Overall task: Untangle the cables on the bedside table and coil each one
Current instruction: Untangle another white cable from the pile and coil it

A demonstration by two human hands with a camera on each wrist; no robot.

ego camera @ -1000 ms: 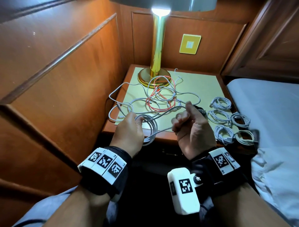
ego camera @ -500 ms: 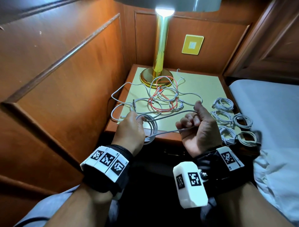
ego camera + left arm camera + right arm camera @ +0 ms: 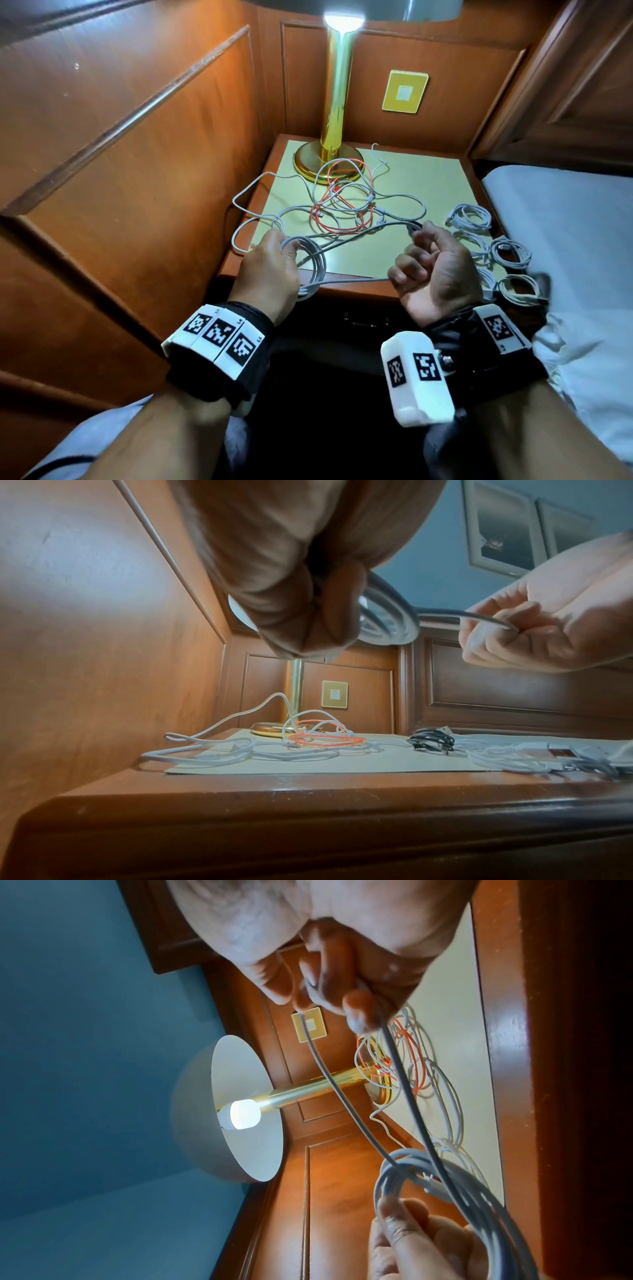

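L hand point(image 3: 270, 270) sits over the near left edge of the bedside table point(image 3: 346, 291), fingers curled round a half-made coil point(image 3: 313, 263) of grey-white cable; the loops hang just right of its palm and stand roughly upright. From the coil two strands run left-to-right, near level, to the R hand point(image 3: 435, 270), which is at about the same depth, just off the table's near edge. R hand is fisted, palm up: lower strand point(image 3: 349, 281) enters by the little-finger side, upper strand point(image 3: 359, 233) goes to thumb and forefinger, pinched near the cable's end. Wrist view shows both strands leaving the R fingers point(image 3: 356, 1007), so grip is tight on the cable, no gap.

Farther back, mid-table on a pale mat point(image 3: 428, 178), lies the tangle point(image 3: 346, 205): white cables and one orange-red cable point(image 3: 329, 219) looped over each other, some loops spilling off the left edge. To the right, near the bed point(image 3: 565, 222), several finished coils point(image 3: 507, 253) lie flat, separate. Far: brass lamp point(image 3: 337, 102), lit, base touching the tangle's far loops; yellow wall plate point(image 3: 405, 91) behind.
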